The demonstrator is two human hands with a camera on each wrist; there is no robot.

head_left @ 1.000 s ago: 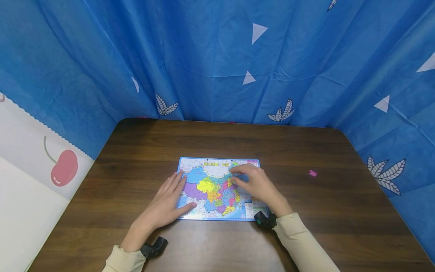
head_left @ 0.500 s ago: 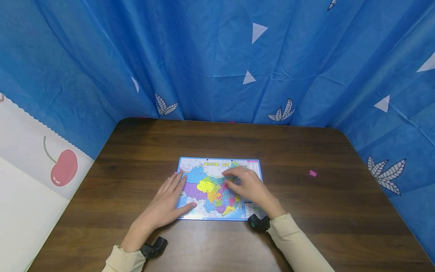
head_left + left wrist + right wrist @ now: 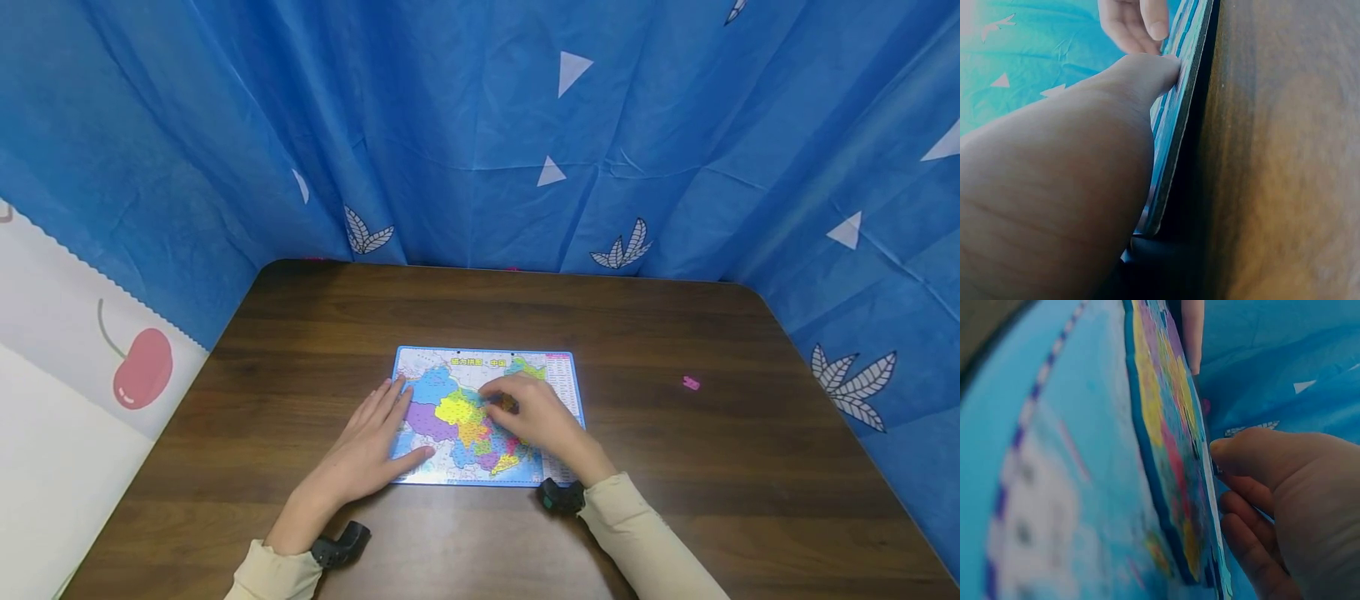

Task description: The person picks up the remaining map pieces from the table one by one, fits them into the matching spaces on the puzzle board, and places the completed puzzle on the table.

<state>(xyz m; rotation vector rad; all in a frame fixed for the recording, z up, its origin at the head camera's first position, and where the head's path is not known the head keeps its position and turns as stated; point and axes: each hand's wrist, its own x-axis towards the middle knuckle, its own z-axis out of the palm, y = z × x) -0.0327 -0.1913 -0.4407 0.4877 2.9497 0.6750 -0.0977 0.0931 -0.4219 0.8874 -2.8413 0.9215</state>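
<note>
A puzzle board (image 3: 427,475) printed with a colourful map of China lies on the brown table in the head view. My left hand (image 3: 367,446) rests flat on its left edge, fingers spread and thumb along the lower part. Over the upper middle of the map, my right hand (image 3: 536,417) is bent with thumb and index finger close together. In the right wrist view the thumb (image 3: 1244,453) and index finger pinch a small dark-edged puzzle piece (image 3: 1218,469), mostly hidden, just over the map. The left wrist view shows the board edge (image 3: 1175,134) beside my left thumb.
A small pink puzzle piece (image 3: 691,382) lies alone on the table (image 3: 675,467), right of the board. A blue curtain (image 3: 480,167) hangs behind the table's far edge. White cloth with a cherry print (image 3: 142,367) is at the left.
My right hand has moved left across the map, from its right part to its upper middle, uncovering the map's upper right. The left hand has stayed in place.
</note>
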